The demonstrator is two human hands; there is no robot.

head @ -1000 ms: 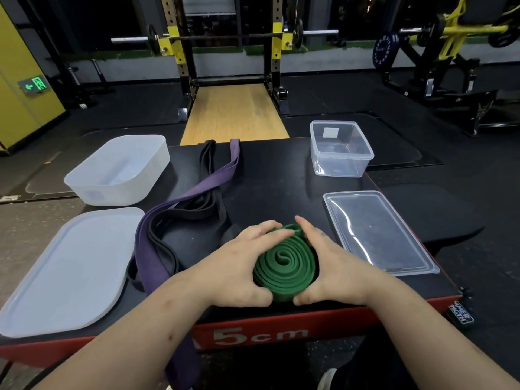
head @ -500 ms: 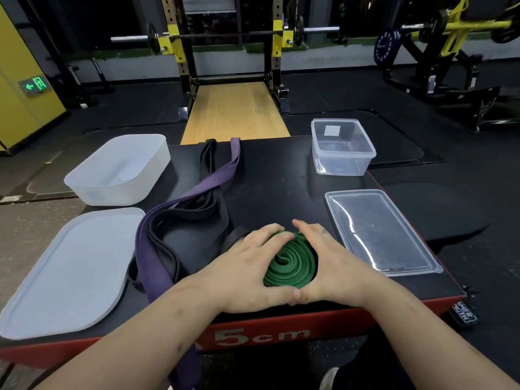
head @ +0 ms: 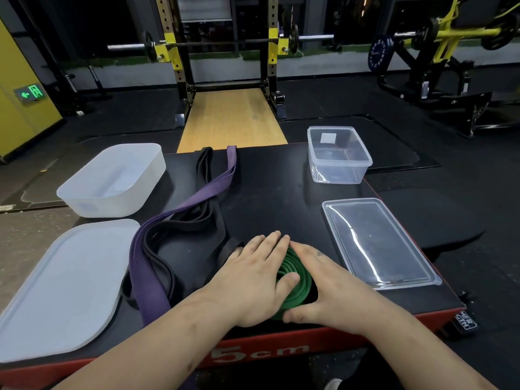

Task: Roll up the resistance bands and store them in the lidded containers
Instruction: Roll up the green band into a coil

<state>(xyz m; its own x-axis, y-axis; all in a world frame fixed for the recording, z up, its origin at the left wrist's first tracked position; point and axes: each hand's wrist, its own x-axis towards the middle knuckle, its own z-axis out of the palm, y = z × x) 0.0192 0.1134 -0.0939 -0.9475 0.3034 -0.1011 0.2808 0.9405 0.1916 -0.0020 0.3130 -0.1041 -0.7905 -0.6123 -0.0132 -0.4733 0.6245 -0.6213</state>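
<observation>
Near the front edge of the platform point(head: 281, 198), left hand point(head: 253, 280) and right hand point(head: 334, 288) had squeezed closer, both clasping the coiled green band point(head: 297, 280); boxing it looked next.

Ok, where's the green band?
Head view: the green band sits near the front edge of the platform, cupped between the left hand and right hand, purple band on its left, clear lid on its right.

Bare arms here, left hand point(head: 253, 280) and right hand point(head: 332, 285) bare as well; small dark specks dot the left forearm point(head: 168, 342), a pale shoe point(head: 333, 385) toe peeks below.
</observation>
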